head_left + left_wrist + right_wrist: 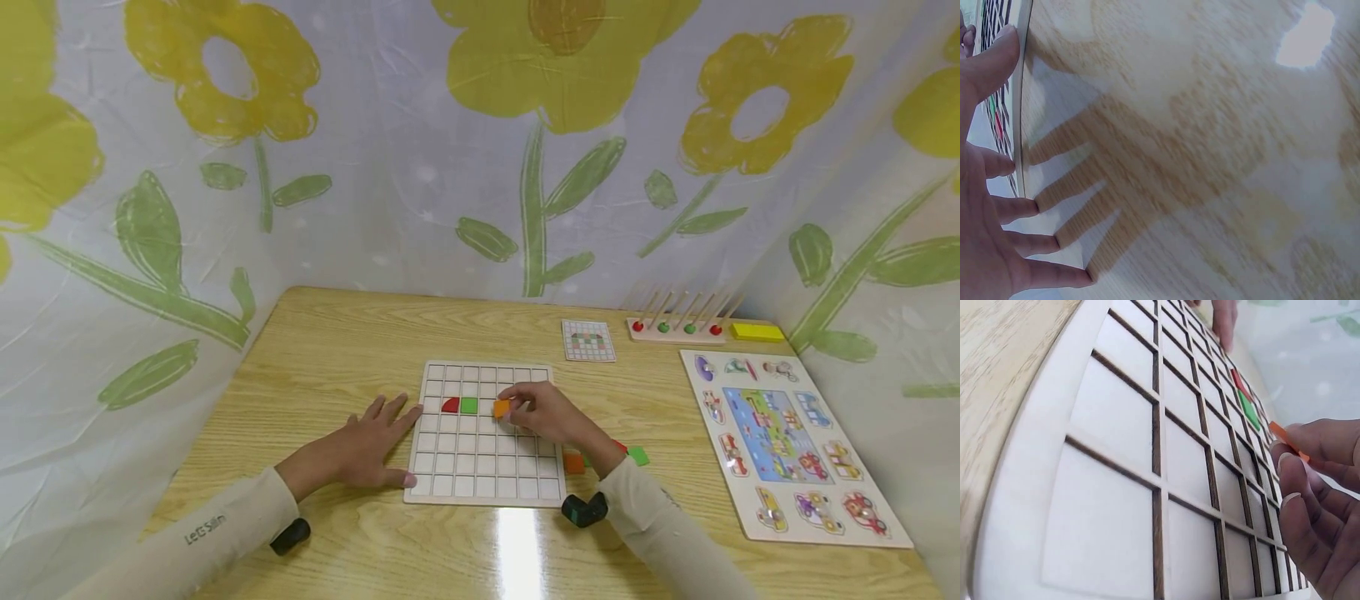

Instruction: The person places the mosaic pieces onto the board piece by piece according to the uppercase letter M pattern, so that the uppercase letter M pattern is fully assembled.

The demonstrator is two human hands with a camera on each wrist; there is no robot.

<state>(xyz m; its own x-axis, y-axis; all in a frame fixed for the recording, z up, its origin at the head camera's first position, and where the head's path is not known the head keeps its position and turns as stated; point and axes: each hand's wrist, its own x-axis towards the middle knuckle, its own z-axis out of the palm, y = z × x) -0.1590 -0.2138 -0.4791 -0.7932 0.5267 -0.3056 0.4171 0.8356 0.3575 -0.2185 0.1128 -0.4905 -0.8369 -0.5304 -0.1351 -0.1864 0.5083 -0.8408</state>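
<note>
A white wooden grid board [483, 502] lies on the table, with a red quarter-round tile [451, 405] and a green square tile [468, 406] side by side in its cells. My right hand [546, 412] pinches an orange square tile [501, 408] between thumb and fingers, just over the grid to the right of the green tile. In the right wrist view the orange tile [1289, 441] is tilted. Spread fingers of my left hand [369, 446] rest at the board's left edge; its thumb touches the lower left corner.
Loose orange [574, 462] and green [638, 456] tiles lie right of the board, partly behind the right wrist. A pattern card [588, 341] lies behind. Farther right are a peg stand [677, 331] with beads, a yellow block [757, 332] and a vehicle puzzle board [795, 450].
</note>
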